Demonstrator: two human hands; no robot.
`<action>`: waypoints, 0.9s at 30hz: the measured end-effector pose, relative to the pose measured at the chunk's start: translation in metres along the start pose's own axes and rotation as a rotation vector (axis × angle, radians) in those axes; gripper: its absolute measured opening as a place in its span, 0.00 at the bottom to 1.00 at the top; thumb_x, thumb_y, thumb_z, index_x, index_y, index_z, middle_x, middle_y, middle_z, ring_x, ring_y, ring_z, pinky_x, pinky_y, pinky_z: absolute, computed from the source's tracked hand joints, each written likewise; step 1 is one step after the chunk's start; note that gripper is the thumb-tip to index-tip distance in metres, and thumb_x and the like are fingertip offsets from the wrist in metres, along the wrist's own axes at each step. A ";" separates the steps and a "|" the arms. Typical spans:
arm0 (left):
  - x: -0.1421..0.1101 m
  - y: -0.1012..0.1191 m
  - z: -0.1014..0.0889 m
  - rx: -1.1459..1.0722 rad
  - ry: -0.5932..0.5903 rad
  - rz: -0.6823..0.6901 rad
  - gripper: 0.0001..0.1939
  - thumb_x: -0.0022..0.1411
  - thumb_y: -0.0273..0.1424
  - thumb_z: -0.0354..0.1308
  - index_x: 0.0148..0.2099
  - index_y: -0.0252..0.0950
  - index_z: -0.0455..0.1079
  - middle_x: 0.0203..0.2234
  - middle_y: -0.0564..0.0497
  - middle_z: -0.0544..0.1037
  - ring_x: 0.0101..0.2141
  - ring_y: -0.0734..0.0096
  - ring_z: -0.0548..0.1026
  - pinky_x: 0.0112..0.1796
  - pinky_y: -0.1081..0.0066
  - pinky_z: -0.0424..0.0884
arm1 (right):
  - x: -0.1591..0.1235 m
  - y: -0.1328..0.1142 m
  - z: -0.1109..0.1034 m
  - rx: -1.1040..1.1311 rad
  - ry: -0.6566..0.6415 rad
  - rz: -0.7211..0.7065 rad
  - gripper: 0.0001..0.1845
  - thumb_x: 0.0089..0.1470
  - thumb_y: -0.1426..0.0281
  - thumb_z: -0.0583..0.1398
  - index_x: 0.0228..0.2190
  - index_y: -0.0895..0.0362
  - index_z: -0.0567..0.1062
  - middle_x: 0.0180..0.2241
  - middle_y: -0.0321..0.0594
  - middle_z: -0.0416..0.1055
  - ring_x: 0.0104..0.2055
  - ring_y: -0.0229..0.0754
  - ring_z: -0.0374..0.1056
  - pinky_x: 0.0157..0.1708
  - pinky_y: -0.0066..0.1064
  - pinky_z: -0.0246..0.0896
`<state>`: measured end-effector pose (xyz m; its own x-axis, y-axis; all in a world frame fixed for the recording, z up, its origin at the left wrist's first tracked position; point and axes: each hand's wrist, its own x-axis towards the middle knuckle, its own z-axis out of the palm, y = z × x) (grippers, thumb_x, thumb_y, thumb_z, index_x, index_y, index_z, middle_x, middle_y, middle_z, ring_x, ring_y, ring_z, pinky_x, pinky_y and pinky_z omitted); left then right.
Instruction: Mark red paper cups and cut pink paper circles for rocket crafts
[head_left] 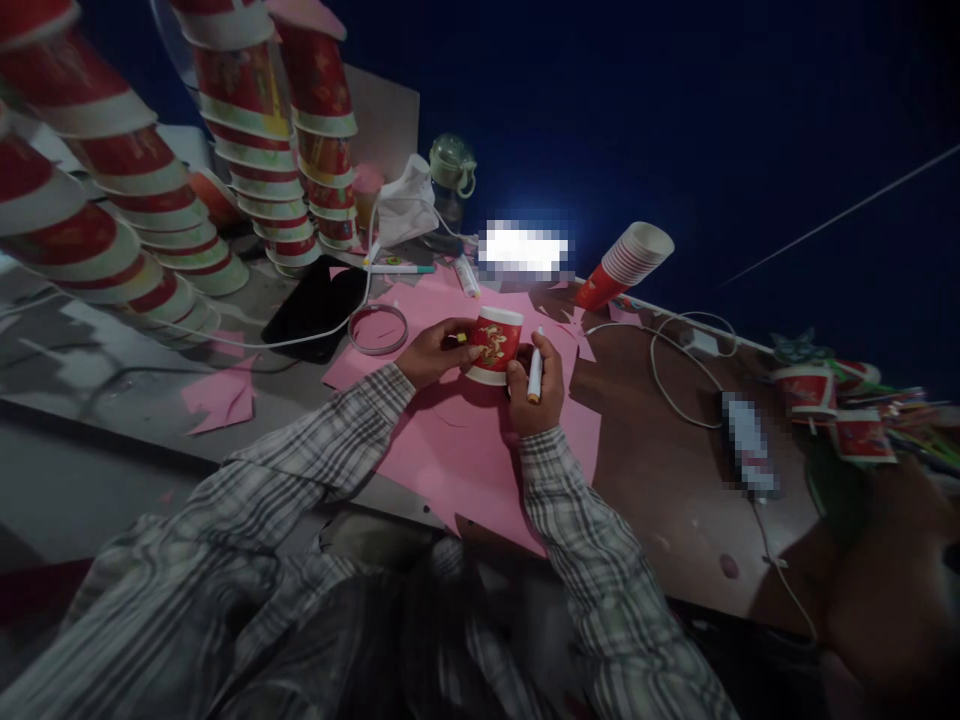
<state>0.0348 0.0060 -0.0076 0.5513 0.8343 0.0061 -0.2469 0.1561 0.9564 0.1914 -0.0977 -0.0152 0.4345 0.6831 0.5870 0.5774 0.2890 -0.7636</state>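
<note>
Red paper cup stands upside down, apparently, on pink paper; white marker upright beside.

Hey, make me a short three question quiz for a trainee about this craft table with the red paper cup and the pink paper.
1. True or false: the red paper cup stands upside down on the pink paper sheet.
2. Which hand holds the white marker? A) left hand B) right hand C) neither
3. Fill in: the stack of red cups lying on its side is on the ____ side of the held cup.

Key
1. True; its white rim is on top and the wide end sits on the paper.
2. B; the left hand steadies the cup.
3. Right, toward the far table edge.
</note>
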 end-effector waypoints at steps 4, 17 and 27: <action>0.000 0.000 -0.001 -0.037 -0.017 -0.025 0.34 0.44 0.42 0.79 0.51 0.34 0.76 0.46 0.45 0.81 0.43 0.64 0.78 0.47 0.62 0.75 | 0.001 0.001 -0.001 -0.024 0.005 -0.010 0.27 0.62 0.54 0.60 0.57 0.56 0.70 0.43 0.47 0.79 0.42 0.46 0.78 0.45 0.43 0.78; 0.000 0.002 -0.001 -0.027 -0.061 -0.057 0.35 0.43 0.43 0.79 0.51 0.32 0.77 0.45 0.42 0.82 0.41 0.62 0.79 0.45 0.59 0.76 | 0.001 0.009 -0.005 0.013 -0.073 0.020 0.27 0.63 0.54 0.60 0.57 0.54 0.71 0.46 0.48 0.79 0.47 0.48 0.78 0.50 0.48 0.77; 0.005 -0.004 -0.010 0.197 0.129 0.130 0.36 0.46 0.35 0.75 0.57 0.36 0.70 0.52 0.41 0.77 0.51 0.54 0.77 0.56 0.49 0.73 | 0.000 0.007 -0.002 -0.007 0.047 -0.027 0.25 0.63 0.60 0.58 0.59 0.54 0.67 0.48 0.49 0.77 0.48 0.48 0.78 0.51 0.48 0.77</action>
<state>0.0312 0.0149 -0.0145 0.4155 0.9032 0.1074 -0.1424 -0.0521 0.9884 0.1967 -0.0970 -0.0205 0.4504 0.6429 0.6195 0.5942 0.3020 -0.7455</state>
